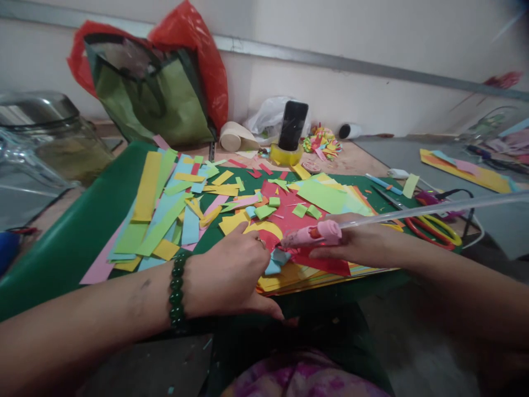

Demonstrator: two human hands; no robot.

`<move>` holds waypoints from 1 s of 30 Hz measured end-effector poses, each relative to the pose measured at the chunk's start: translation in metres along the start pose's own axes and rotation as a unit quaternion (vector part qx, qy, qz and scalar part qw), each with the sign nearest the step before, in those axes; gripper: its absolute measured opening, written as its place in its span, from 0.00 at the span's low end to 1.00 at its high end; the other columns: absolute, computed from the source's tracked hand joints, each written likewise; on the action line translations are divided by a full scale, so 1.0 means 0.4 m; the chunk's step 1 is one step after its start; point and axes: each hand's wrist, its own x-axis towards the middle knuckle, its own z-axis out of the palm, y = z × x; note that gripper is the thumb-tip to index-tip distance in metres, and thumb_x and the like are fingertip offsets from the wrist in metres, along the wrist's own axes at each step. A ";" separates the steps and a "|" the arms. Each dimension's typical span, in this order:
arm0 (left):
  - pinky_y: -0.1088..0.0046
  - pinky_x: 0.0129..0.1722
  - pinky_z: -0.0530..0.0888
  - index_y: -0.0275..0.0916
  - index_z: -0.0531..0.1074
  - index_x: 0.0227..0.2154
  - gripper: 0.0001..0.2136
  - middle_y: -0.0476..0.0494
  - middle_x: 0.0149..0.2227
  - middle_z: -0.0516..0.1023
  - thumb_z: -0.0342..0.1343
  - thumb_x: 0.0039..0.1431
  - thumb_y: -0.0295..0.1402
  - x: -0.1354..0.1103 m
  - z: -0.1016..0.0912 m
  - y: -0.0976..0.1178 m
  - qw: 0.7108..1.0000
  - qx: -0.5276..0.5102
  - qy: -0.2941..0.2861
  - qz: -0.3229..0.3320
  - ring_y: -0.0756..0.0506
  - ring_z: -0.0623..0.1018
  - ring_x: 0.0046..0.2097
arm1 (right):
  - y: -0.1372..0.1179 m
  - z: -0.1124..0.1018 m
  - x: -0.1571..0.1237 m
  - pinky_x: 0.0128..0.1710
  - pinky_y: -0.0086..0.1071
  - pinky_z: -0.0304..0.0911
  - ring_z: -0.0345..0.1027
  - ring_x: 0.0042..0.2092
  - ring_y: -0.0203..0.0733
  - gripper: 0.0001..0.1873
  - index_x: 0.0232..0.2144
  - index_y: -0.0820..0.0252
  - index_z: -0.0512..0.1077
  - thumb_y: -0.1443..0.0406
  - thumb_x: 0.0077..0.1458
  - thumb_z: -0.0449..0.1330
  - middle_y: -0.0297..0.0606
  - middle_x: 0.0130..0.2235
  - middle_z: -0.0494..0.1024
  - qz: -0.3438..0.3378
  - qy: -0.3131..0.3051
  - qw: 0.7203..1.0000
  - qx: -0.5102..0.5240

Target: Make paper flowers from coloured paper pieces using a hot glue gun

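Observation:
My right hand (359,245) is closed round a pink glue gun (316,236). A long clear glue stick (413,211) runs out of its back to the right. The gun's nozzle points left, just over a red paper sheet (330,262) and beside a folded light blue paper piece (278,259). My left hand (231,270) lies on the paper left of the nozzle, thumb stretched out and fingers apart; some fingertips are hidden. Under its fingers shows a yellow paper piece with a curved edge (270,229). Small folded green squares (265,211) lie just behind.
Coloured paper strips (165,204) cover the left of the green mat (103,193). Scissors (430,229) lie at the right. Behind stand a phone (294,124) on a yellow tape roll (285,155), a green bag (152,99) and a glass jar (53,138).

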 end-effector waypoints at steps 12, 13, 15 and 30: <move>0.52 0.56 0.65 0.33 0.76 0.35 0.31 0.35 0.38 0.79 0.59 0.46 0.61 0.002 0.001 0.002 1.000 -0.004 0.004 0.004 0.35 0.78 0.43 | 0.012 -0.007 0.015 0.46 0.34 0.67 0.73 0.47 0.48 0.21 0.51 0.43 0.76 0.49 0.59 0.56 0.31 0.47 0.81 0.028 -0.023 0.999 0.013; 0.52 0.57 0.65 0.32 0.76 0.36 0.32 0.35 0.39 0.79 0.60 0.46 0.61 0.002 0.001 0.002 1.000 -0.008 0.001 0.002 0.35 0.78 0.44 | 0.013 -0.007 0.015 0.46 0.35 0.67 0.74 0.47 0.48 0.21 0.51 0.43 0.76 0.49 0.58 0.56 0.32 0.46 0.81 0.029 -0.023 0.999 0.012; 0.52 0.58 0.63 0.32 0.75 0.38 0.32 0.35 0.39 0.79 0.60 0.46 0.61 0.002 0.002 0.003 1.000 -0.012 0.004 0.002 0.35 0.78 0.44 | 0.014 -0.006 0.014 0.44 0.35 0.68 0.74 0.46 0.48 0.21 0.50 0.43 0.77 0.49 0.58 0.56 0.31 0.45 0.81 0.025 -0.027 0.999 0.011; 0.50 0.56 0.65 0.33 0.75 0.33 0.30 0.35 0.37 0.79 0.61 0.45 0.60 -0.003 0.009 -0.001 1.000 -0.010 0.026 0.012 0.35 0.79 0.42 | 0.023 -0.002 0.016 0.44 0.34 0.69 0.75 0.47 0.48 0.19 0.50 0.40 0.77 0.49 0.58 0.56 0.29 0.43 0.82 0.012 -0.003 1.000 0.009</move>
